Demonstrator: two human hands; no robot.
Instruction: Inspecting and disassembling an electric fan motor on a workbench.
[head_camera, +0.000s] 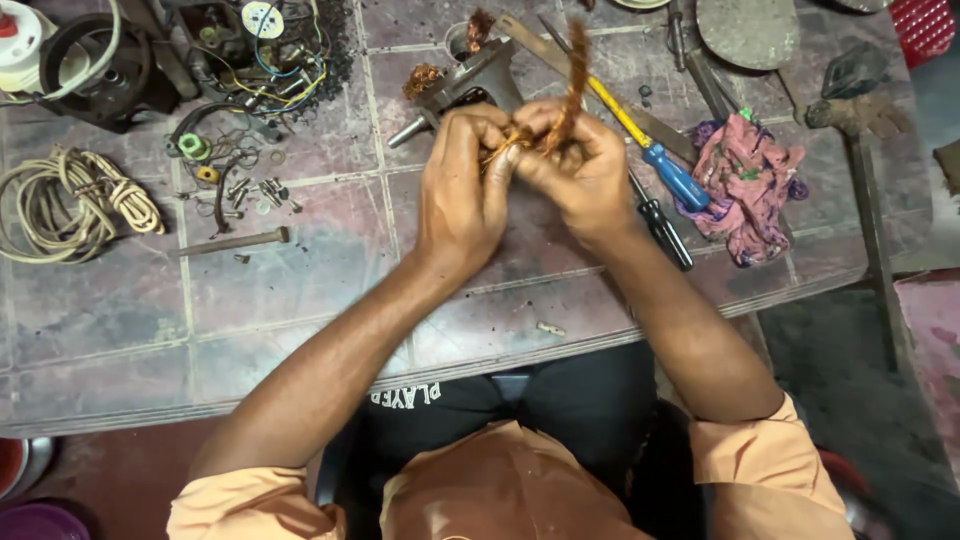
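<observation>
Both my hands meet over the middle of the tiled bench. My left hand (462, 190) and my right hand (580, 165) are closed together on a bundle of copper wire (572, 75), whose strands stick up and away from my fingers. Just behind my hands lies a grey metal motor part (470, 82) with more copper winding on it. The lower end of the wire bundle is hidden inside my fists.
A blue-and-yellow screwdriver (655, 150) and a black-handled one (664, 232) lie right of my hands, beside a pink rag (748, 180). Coiled cream cord (65, 200), a bolt (235, 241), loose screws and tangled wiring (270, 60) sit at the left. The bench edge (300, 385) runs near my lap.
</observation>
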